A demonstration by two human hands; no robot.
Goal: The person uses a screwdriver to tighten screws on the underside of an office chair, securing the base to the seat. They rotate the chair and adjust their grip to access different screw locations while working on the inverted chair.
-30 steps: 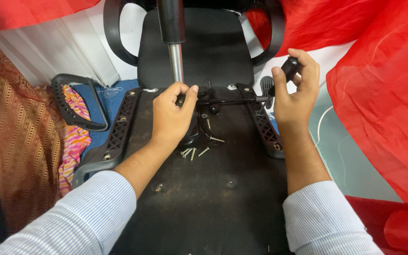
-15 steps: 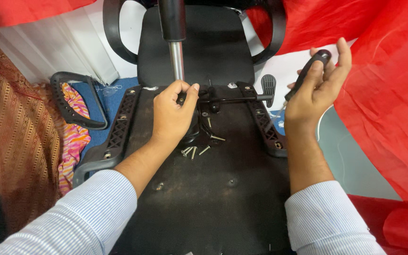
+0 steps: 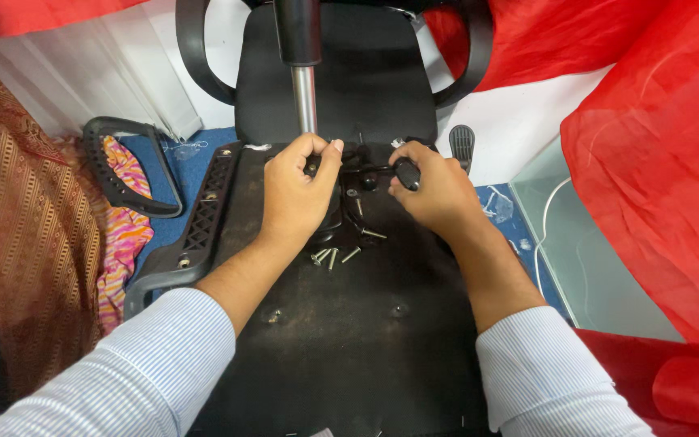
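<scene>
At far left, a brown patterned cloth [image 3: 26,243] lies beside a detached black armrest [image 3: 127,166], which rests on a bright striped fabric [image 3: 127,235]. An overturned office chair seat [image 3: 341,340] fills the centre, its black underside facing up, with a perforated black armrest bracket [image 3: 204,214] along its left edge. The left hand [image 3: 299,194], forearm extended from a striped shirt sleeve [image 3: 123,380], is curled shut around the black mechanism [image 3: 341,206] at the base of the chrome gas-lift column [image 3: 305,97]. Loose screws [image 3: 335,255] lie on the seat underside just below this hand. The right hand [image 3: 438,194], wrist bent inward, grips a black knob [image 3: 406,174] between thumb and fingers, close beside the mechanism. A black lever paddle [image 3: 462,144] stands just beyond it. Red cloth [image 3: 649,162] drapes the right side.
</scene>
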